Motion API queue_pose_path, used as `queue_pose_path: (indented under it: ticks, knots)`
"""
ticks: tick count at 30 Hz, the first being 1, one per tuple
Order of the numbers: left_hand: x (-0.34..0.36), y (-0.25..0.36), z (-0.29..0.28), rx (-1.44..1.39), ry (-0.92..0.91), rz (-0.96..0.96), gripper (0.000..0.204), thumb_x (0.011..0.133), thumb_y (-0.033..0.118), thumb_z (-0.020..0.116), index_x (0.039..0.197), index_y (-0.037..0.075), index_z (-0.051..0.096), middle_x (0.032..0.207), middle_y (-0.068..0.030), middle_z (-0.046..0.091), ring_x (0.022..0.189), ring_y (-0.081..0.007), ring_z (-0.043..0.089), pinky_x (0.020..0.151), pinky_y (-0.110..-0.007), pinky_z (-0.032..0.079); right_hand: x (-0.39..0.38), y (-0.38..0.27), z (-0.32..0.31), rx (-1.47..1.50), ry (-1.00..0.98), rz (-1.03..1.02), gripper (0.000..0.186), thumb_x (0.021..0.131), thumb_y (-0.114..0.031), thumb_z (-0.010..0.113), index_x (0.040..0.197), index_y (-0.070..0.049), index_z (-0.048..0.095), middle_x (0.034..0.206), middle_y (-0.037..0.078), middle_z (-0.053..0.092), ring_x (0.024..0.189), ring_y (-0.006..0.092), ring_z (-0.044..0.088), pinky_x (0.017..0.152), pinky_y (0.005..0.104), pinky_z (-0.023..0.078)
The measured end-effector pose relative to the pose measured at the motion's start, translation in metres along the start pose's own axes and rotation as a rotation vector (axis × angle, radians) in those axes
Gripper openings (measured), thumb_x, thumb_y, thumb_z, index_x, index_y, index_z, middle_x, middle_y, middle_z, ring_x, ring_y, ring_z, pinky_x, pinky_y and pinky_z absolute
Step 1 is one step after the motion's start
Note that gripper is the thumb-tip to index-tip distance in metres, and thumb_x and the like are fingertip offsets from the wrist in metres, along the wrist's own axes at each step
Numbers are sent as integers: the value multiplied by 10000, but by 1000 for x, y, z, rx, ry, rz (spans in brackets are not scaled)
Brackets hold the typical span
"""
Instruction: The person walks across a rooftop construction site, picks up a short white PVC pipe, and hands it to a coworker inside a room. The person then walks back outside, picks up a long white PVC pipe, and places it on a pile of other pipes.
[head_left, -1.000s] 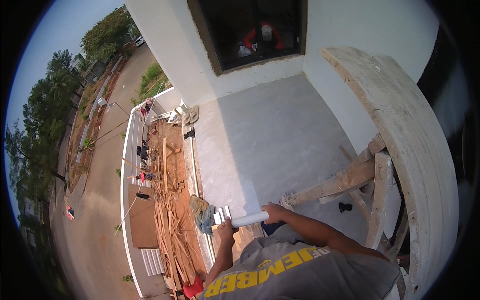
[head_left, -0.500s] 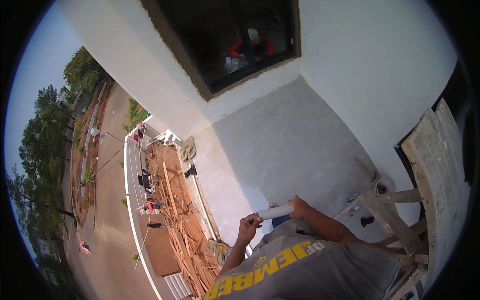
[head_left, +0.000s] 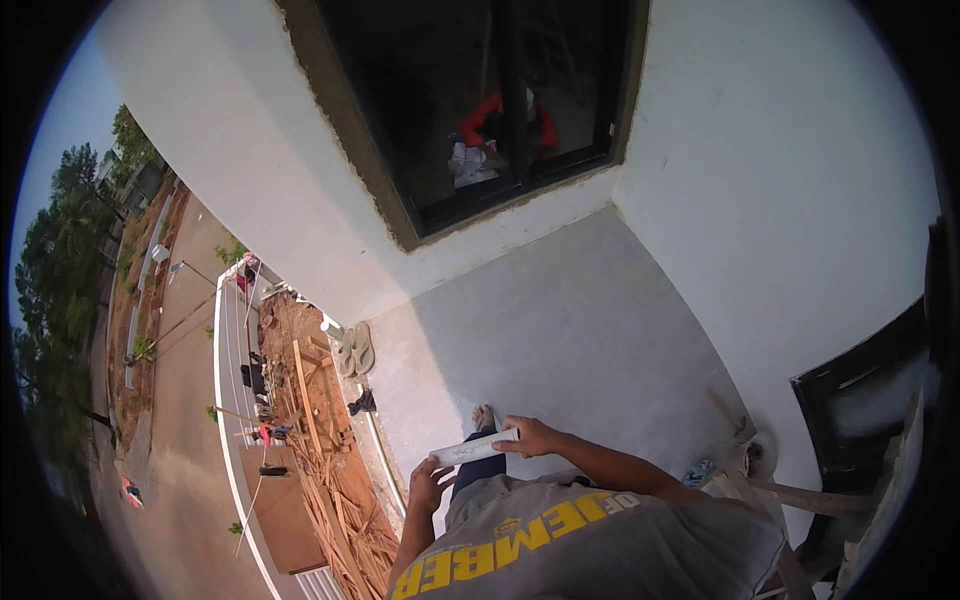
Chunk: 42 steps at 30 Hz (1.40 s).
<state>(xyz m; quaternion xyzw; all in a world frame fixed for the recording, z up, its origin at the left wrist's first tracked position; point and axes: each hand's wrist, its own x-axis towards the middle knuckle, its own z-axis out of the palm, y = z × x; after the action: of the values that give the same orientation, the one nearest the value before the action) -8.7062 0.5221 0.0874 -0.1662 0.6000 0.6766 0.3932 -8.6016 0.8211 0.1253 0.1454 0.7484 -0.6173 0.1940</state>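
Observation:
A slim white tube-shaped object is held level in front of my chest, above a grey concrete floor. My left hand grips its left end from below. My right hand closes over its right end. My grey shirt with yellow lettering fills the lower edge of the view. One of my feet shows just beyond the object.
A dark window sits in the white wall ahead. A pair of sandals lies at the slab's left edge, with a drop to scrap wood below. Wooden poles and a dark frame stand at the right.
The view has swung toward the window and wall; the curved wooden form at the right has left the picture. Both hands stay on the white object, now nearer the middle.

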Motion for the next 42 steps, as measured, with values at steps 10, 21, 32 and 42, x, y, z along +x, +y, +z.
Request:
queue_pose_path:
  ticks: [10, 21, 32, 42]
  knots:
    - [204, 189, 100, 194, -363, -105, 364, 1058, 282, 559, 1213, -39, 630, 1178, -138, 662, 1139, -270, 637, 954, -485, 584, 126, -57, -154, 454, 272, 238, 479, 1018, -471, 601, 1184, -22, 634, 725, 32, 594, 525, 69, 535, 480, 235, 459]
    - [392, 276, 301, 427, -378, -87, 248, 995, 223, 678, 1028, -23, 685, 991, -100, 687, 978, -240, 677, 882, -466, 611, 158, -33, -326, 70, 541, -55, 511, 811, -116, 825, 1264, -37, 602, 1174, 193, 672, 1123, 308, 655, 973, 415, 497]
    - [472, 321, 535, 218, -349, -202, 141, 967, 109, 712, 951, 73, 577, 976, -66, 628, 1028, -226, 660, 914, -504, 609, 170, -32, -593, -128, 701, -86, 444, 781, -217, 830, 1160, -71, 650, 1063, 163, 661, 969, 309, 664, 872, 408, 521]
    - [559, 362, 694, 266, -429, -290, 373, 1019, 378, 635, 1128, 22, 652, 1039, -100, 686, 940, -232, 691, 840, -436, 620, 226, -51, -770, -19, 926, 60, 415, 932, -402, 718, 1079, -21, 642, 735, 180, 600, 701, 265, 619, 678, 409, 479]
